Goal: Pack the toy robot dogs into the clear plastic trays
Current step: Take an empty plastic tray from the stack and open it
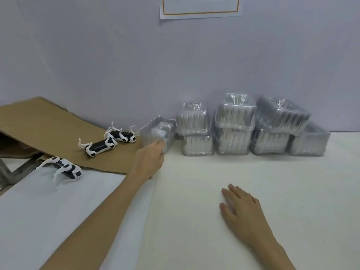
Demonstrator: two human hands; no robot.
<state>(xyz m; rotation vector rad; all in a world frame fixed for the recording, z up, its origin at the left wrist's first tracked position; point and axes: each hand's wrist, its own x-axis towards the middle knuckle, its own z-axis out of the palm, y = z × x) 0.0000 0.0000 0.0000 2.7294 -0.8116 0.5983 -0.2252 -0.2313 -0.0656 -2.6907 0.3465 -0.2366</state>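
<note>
Left hand [150, 160] reaches out to 11 o'clock and grips the near corner of a single clear tray [157, 131]; the fingertips are blurred against the plastic. That tray sits open side up against the wall, at the right end of the brown cardboard [48, 123].

Right hand [241, 207] lies at 5 o'clock, flat on the white table [214, 172], fingers straight and slightly spread, holding nothing.

Three toy dogs, all outside the trays:
- far dog [122, 135] on the cardboard, legs up, at 9 o'clock of the tray
- middle dog [100, 147] touching it, also legs up
- near dog [66, 168] at the cardboard's front edge, at 9 o'clock of the view

Tray stacks [233, 123] line the wall at 1 o'clock, the rightmost top tray tilted.
</note>
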